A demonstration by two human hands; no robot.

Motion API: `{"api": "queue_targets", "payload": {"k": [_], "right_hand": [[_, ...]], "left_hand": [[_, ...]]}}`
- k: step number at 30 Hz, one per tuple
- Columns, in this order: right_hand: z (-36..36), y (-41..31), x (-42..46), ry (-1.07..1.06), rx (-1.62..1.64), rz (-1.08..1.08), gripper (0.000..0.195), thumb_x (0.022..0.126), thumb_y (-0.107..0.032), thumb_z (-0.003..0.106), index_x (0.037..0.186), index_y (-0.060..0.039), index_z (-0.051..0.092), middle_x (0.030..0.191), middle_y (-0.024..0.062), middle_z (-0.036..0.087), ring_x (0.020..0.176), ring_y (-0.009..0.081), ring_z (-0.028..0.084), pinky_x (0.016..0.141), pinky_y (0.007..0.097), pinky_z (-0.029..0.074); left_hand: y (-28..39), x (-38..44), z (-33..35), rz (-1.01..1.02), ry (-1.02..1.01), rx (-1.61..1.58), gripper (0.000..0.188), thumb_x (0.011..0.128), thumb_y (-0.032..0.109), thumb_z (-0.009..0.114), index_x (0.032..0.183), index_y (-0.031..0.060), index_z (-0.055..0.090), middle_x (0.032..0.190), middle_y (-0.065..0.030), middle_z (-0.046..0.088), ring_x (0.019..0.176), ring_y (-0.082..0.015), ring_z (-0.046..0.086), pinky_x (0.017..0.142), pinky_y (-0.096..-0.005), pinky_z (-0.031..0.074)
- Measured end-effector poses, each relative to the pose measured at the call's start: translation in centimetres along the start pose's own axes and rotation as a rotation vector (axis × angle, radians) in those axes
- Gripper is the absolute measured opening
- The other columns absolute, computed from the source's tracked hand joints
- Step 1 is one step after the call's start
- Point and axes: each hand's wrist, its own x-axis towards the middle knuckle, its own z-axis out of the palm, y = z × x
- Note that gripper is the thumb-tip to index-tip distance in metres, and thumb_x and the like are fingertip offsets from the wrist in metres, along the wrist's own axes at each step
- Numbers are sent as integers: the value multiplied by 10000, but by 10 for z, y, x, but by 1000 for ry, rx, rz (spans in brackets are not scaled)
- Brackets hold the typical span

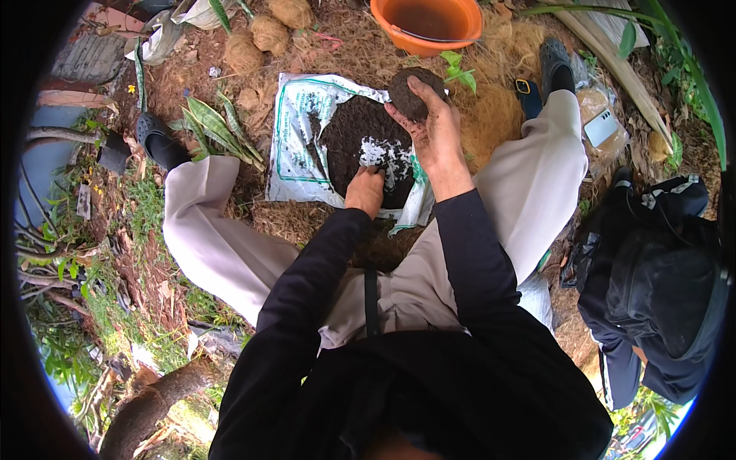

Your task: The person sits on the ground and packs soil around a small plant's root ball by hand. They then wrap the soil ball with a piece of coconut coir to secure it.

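Note:
My right hand (434,138) grips a round ball of dark soil (415,95), raised over the right edge of a white plastic sack (296,152). A small plant with green leaves (458,72) shows just beyond the ball; whether it grows out of the ball is hidden by my fingers. Loose dark potting soil (351,135) is heaped on the sack, with a patch of bare plastic in its middle. My left hand (365,188) touches the near side of this soil with curled fingers. Whether soil is pinched in them cannot be seen.
An orange bucket (425,49) of brownish water stands ahead. Balls of coconut fibre (270,35) and loose fibre (494,123) lie around. Snake plant leaves (215,123) rest left of the sack. Two phones (528,98) are at right. Another person (650,287) is close on the right.

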Motion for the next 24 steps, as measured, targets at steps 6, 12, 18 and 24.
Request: {"api": "queue_targets", "payload": {"k": [6,12,18,24], "right_hand": [[1,0,-2,-23,31,58,247,957,-131,687,1178,-27,645,1172,82,658,1077,209,655,938,469,598],[4,0,-2,-48,32,46,278,966,-161,698,1198,-20,639,1169,87,658,1086,219,656,944,475,595],[6,0,0,-44,17,42,362,984,-256,699,1258,-36,610,1200,94,646,1115,236,650,945,508,586],[5,-4,-7,-115,129,53,470,1023,-440,608,1362,-126,520,1254,107,619,1151,270,637,957,549,565]], "left_hand": [[-1,-10,3,60,-1,21,194,880,50,576,1018,16,707,1083,-146,672,1097,-319,634,906,-397,558],[-5,-9,3,108,-29,-7,184,886,61,567,1000,11,703,1065,-136,670,1093,-318,638,869,-415,581],[-4,-16,10,169,-79,67,163,879,54,577,975,3,699,1086,-135,662,1109,-328,633,848,-412,593],[-11,-11,6,156,-68,27,157,854,37,622,952,5,741,999,-125,715,1025,-305,688,834,-410,593]]}}
